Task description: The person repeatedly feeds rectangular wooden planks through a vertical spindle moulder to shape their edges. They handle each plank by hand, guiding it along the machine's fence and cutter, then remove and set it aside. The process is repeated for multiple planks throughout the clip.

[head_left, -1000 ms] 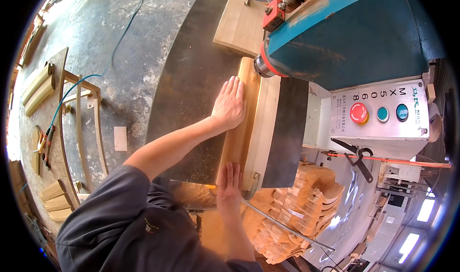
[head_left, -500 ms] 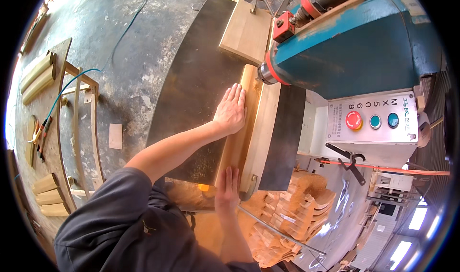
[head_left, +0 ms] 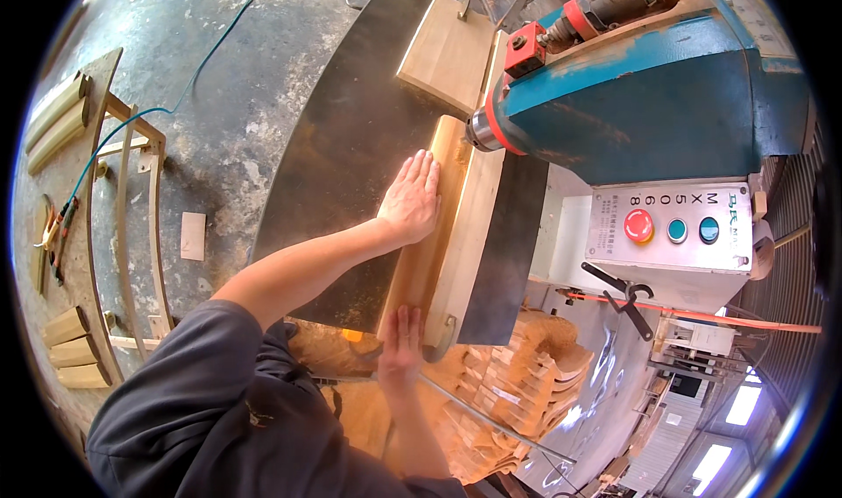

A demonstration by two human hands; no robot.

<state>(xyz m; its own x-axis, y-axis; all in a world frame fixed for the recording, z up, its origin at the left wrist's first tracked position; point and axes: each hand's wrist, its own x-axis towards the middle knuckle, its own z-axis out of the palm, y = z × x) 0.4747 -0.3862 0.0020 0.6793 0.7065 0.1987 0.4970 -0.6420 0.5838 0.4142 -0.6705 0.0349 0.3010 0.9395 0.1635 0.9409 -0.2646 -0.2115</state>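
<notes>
My left hand (head_left: 409, 201) lies flat, palm down, on a long rounded wooden piece (head_left: 423, 274), its fingers near the top end. My right hand (head_left: 401, 353) rests with straight fingers against the lower end of that piece. Along its right side runs a paler straight board (head_left: 467, 254), with a metal fitting (head_left: 445, 340) at the bottom. Just right of the piece's top end, the machine's cutter head (head_left: 481, 131) with a red ring points toward the wood. Both are over a dark metal table (head_left: 316, 182).
A pale panel (head_left: 443, 46) lies farther along the table. The teal machine (head_left: 631, 112) carries a button panel (head_left: 667, 226) and black wrenches (head_left: 624, 298). Stacked curved wood pieces (head_left: 522, 384) and sawdust are below right. A side bench (head_left: 79, 261) holds slats and pliers, with a hose across it.
The whole view has shifted a little, mostly leftward across the picture. Both hands stay flat on the wooden piece in nearly the same places relative to it.
</notes>
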